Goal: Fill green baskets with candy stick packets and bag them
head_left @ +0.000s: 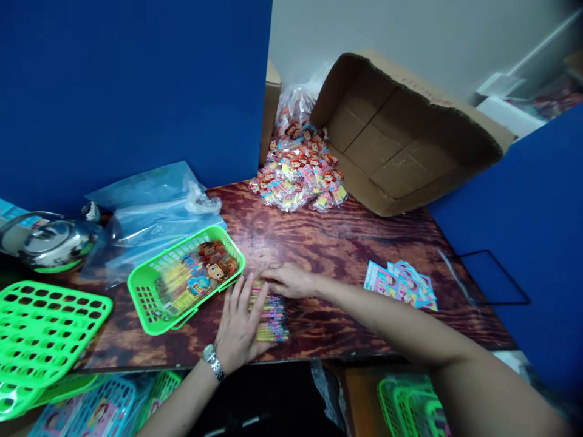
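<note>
A row of thin printed sticks (pixel 276 317), perhaps pencils, lies side by side on the table (pixel 328 249), close to its near edge; the left hand (pixel 241 321) rests palm down over their left ends, its fingers nearly straight and slightly spread, the thumb along the near side, covering the row rather than gripping it; the right hand (pixel 289 280) is at the far end, fingers bent inward, and whether they pinch a stick cannot be told.

The sticks look light and stiff, with smooth sides likely to slip or roll over one another; a loose row probably fans out if pressed from above, so the surer hold seems to be a gentle squeeze from the near and far sides, with the ends kept level by a flat palm; a single stick seems best taken at its middle.

Just left of the left hand stands a green basket (pixel 148 274) holding clear packets (pixel 200 276); these look soft-skinned and slick, probably easiest to take by an edge; printed cards (pixel 401 285) lie to the right, well apart.
</note>
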Demonstrator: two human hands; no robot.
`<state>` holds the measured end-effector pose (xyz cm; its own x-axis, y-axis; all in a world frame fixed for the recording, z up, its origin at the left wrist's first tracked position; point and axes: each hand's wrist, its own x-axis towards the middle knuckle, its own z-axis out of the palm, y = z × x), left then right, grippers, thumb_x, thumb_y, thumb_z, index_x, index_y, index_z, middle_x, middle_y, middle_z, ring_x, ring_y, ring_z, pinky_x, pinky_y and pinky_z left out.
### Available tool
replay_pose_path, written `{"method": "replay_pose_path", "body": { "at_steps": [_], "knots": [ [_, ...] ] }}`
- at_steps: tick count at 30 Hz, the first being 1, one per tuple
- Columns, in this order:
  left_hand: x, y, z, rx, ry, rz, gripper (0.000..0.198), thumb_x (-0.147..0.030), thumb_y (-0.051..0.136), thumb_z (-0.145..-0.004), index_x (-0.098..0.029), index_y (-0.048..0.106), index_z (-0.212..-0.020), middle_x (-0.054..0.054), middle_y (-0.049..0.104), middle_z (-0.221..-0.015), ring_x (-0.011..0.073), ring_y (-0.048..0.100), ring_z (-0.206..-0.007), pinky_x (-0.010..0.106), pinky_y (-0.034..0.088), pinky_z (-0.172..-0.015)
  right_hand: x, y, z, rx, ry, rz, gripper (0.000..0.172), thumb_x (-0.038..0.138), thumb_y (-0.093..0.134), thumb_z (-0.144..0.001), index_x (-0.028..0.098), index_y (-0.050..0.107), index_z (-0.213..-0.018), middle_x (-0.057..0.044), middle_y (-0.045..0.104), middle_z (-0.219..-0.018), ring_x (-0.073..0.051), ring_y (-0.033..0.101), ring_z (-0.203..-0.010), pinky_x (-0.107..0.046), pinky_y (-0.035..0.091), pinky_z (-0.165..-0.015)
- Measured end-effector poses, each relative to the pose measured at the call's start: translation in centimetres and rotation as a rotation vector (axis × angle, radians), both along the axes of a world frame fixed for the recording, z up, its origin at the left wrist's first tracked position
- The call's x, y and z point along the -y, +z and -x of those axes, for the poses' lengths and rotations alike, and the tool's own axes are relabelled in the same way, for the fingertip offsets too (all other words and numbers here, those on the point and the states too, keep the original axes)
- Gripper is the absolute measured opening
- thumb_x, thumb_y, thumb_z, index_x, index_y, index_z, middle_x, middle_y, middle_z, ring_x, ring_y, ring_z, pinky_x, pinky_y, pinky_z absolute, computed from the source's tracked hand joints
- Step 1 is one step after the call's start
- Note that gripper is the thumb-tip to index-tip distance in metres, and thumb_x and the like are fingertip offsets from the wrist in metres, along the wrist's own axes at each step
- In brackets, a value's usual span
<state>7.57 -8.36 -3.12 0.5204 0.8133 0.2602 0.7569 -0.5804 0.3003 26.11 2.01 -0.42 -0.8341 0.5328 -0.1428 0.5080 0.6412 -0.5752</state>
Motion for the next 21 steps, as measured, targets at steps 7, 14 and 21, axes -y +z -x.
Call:
{"method": "replay_pose_path", "body": {
  "at_steps": [7, 14, 21],
  "knots": [
    [0.0, 0.0, -0.1, 0.023, 0.002, 0.017, 0.104, -0.057, 0.063, -0.070, -0.011, 0.009, -0.146, 0.025, 0.009, -0.149, 0.0458, 0.006, -0.136, 0.061, 0.026, -0.102, 0.1, 0.4, 1.0, 0.008, 0.017, -0.009, 0.022, 0.020, 0.043, -0.090, 0.013, 0.059, -0.104, -0.011, 0.064, -0.103, -0.018, 0.058, -0.095, -0.031, 0.044, -0.085],
    [0.2, -1.3, 0.0, 0.085, 0.026, -0.019, 0.109, -0.056, 0.062, -0.071, -0.006, 0.000, -0.145, 0.026, 0.028, -0.139, 0.0423, 0.021, -0.130, 0.057, 0.032, -0.101, 3.5, 3.2, 0.6, 0.231, 0.119, 0.089, 0.116, 0.057, 0.072, -0.057, 0.003, 0.017, -0.143, -0.030, 0.028, -0.141, -0.040, 0.037, -0.125, -0.051, 0.034, -0.099],
    [0.4, -1.4, -0.5, 0.074, 0.089, 0.045, 0.113, -0.050, 0.067, -0.066, -0.005, 0.000, -0.145, 0.025, 0.029, -0.137, 0.0400, 0.030, -0.123, 0.055, 0.032, -0.101, 6.5, 1.5, 2.4, 0.429, -0.019, -0.169, 0.109, 0.042, 0.081, -0.053, 0.004, 0.027, -0.139, -0.032, 0.027, -0.140, -0.042, 0.026, -0.130, -0.059, 0.028, -0.100]
  ]
}}
